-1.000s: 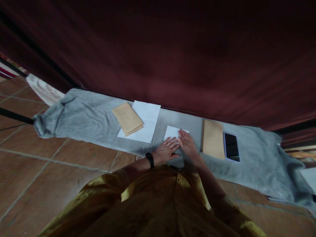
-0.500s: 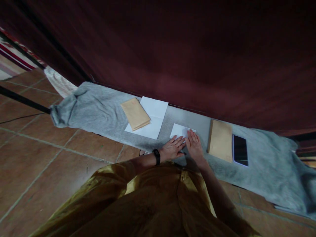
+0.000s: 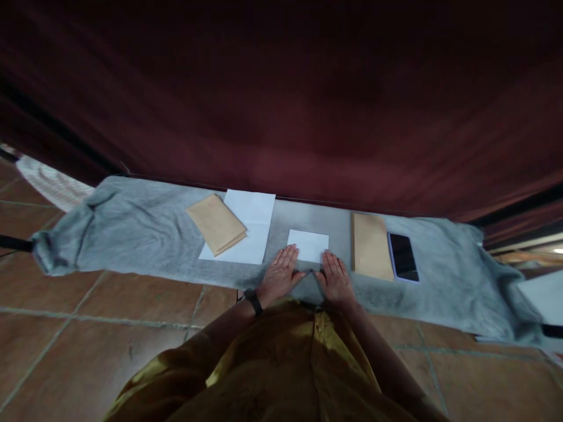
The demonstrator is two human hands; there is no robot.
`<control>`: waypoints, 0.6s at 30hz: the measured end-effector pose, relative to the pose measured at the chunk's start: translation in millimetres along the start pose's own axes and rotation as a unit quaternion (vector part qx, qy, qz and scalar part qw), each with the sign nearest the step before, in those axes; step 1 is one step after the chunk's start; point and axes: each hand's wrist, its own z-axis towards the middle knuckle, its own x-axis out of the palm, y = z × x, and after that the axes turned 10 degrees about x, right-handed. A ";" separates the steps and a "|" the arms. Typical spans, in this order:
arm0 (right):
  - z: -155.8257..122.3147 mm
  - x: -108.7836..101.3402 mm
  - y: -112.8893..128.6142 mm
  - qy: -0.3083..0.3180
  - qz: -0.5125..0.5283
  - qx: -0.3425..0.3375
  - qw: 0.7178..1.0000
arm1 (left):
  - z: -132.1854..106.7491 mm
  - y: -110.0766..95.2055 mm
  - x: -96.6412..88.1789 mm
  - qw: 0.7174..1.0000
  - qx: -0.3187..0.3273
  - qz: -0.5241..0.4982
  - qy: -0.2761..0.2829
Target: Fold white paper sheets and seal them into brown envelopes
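A small white sheet of paper (image 3: 308,244), seemingly folded, lies on the grey cloth in front of me. My left hand (image 3: 281,273), a dark band on its wrist, rests flat with its fingertips on the paper's near left corner. At the near right corner lies my right hand (image 3: 336,278), fingers stretched out and its fingertips touching the edge. Both thumbs point inward over the cloth. To the left, several brown envelopes (image 3: 217,224) overlap a larger white sheet (image 3: 259,220). A stack of brown envelopes (image 3: 372,245) sits to the right of my right hand.
A dark phone in a pale purple case (image 3: 403,257) lies beside the right stack. The grey cloth (image 3: 145,228) covers a long narrow bench. Dark red fabric (image 3: 299,164) rises behind it. Tiled floor (image 3: 145,302) shows in front.
My hands have moved apart, from close together over the small paper to its two near corners, so more of it shows. The camera view has turned slightly.
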 end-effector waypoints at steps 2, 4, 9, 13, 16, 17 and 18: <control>-0.7 0.1 1.4 0.001 0.002 0.012 1.000 | -0.6 5.2 -1.8 0.999 -0.032 0.013 -0.001; 1.1 -0.5 3.5 0.008 0.004 0.024 1.000 | 2.8 9.7 -5.0 0.998 -0.047 0.028 0.014; 15.0 -9.0 9.8 0.032 -0.002 0.048 0.998 | 22.1 20.0 -17.9 0.992 -0.004 0.077 0.101; 26.8 -18.2 19.2 0.046 -0.005 0.034 0.998 | 32.7 26.7 -29.3 0.987 0.049 0.089 0.122; 35.0 -20.8 32.6 0.058 0.000 0.019 0.998 | 35.5 26.5 -38.1 0.984 0.070 0.098 0.129; 38.3 -20.9 37.7 0.064 0.004 0.019 0.998 | 36.2 25.4 -41.5 0.985 0.068 0.096 0.126; 42.1 -21.0 42.4 0.071 0.013 0.025 0.997 | 36.9 23.9 -45.0 0.986 0.066 0.091 0.121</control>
